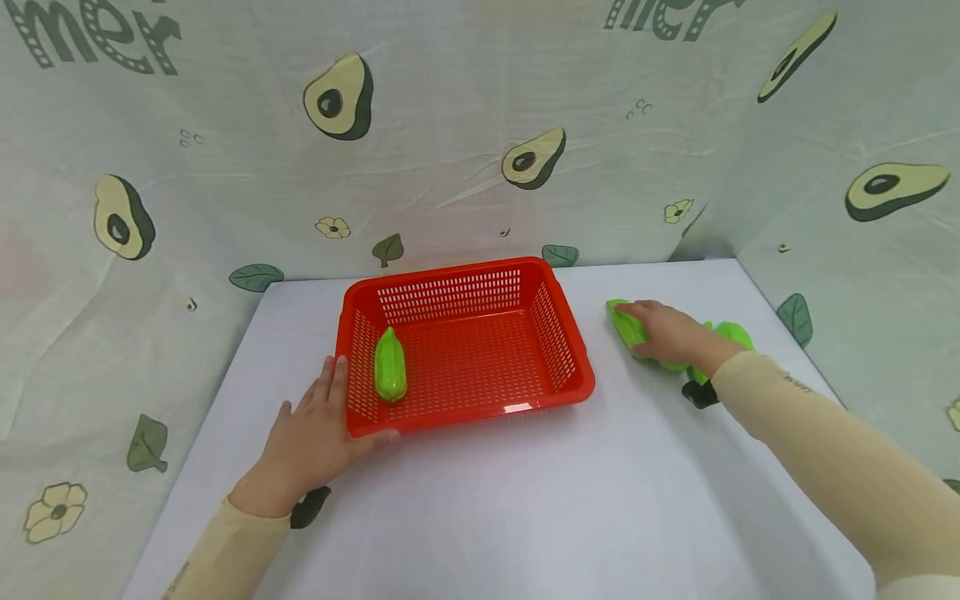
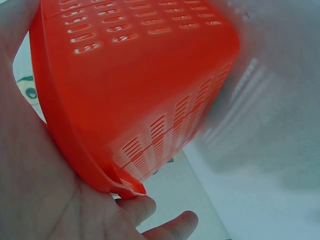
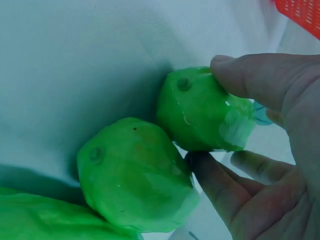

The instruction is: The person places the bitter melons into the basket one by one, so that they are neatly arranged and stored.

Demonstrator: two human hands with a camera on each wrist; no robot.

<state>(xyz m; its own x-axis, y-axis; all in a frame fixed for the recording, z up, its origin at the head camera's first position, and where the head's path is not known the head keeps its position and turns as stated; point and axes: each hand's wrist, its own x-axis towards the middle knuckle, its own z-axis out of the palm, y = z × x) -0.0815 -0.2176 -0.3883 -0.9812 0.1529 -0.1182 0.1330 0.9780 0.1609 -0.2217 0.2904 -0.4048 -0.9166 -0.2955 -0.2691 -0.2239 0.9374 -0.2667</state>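
Note:
My left hand (image 1: 311,437) rests against the near left corner of a red plastic basket (image 1: 465,414), fingers straight along its left rim and thumb at the front rim. In the left wrist view, the palm lies against the basket wall (image 2: 135,95). Inside the basket, at the left, is a long, glossy green gourd-like vegetable (image 1: 390,367) with a pointed tip. To the right of the basket, my right hand (image 1: 671,333) holds a similar green gourd (image 3: 200,115) between thumb and fingers. Another green gourd (image 3: 135,175) lies right beside it.
More green vegetables (image 1: 733,334) lie under and beyond the right forearm, partly hidden by it. A white cloth covers the table (image 1: 510,508). Behind it and at both sides hangs a pale sheet (image 1: 450,100) printed with avocados and leaves.

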